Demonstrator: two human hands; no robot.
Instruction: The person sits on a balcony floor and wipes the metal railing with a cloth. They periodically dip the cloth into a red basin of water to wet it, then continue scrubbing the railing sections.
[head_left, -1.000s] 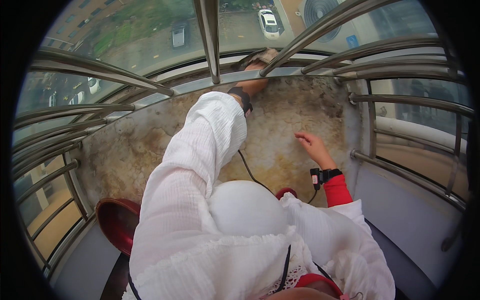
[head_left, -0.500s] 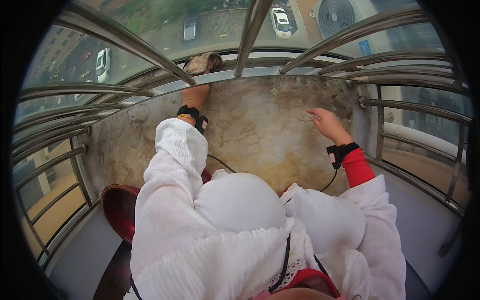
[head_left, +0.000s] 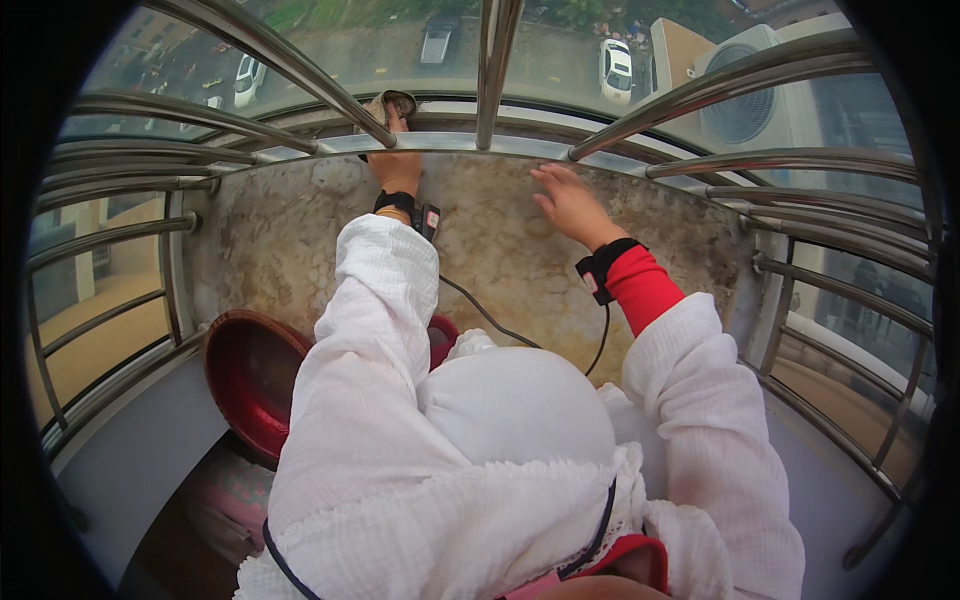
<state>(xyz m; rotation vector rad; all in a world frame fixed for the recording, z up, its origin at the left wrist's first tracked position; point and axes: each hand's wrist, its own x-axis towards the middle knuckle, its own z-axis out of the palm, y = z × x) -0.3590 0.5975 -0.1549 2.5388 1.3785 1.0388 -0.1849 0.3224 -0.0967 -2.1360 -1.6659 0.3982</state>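
Reaching through the metal bars, my left hand (head_left: 397, 168) is on a crumpled brown cloth (head_left: 378, 106) at the ledge by the glass. Its fingers are bent against the cloth, partly behind a slanting bar (head_left: 330, 98). My right hand (head_left: 572, 203) hovers over the stained slab (head_left: 480, 230), just inside the bottom rail (head_left: 455, 143). That hand is empty, with its fingers stretched forward and slightly apart. Each wrist carries a black strap with a small device.
Steel bars (head_left: 840, 165) enclose the front and both sides. A dark red basin (head_left: 262, 385) leans to my left, above a pink-and-white bundle (head_left: 232, 505). A black cable (head_left: 490, 318) crosses the slab near my body. Beyond the glass are an air-conditioner unit (head_left: 745, 95) and parked cars far below.
My right hand has moved left and forward towards the rail, its fingers extending. My left hand stays on the cloth, which looks more bunched. The whole view has shifted.
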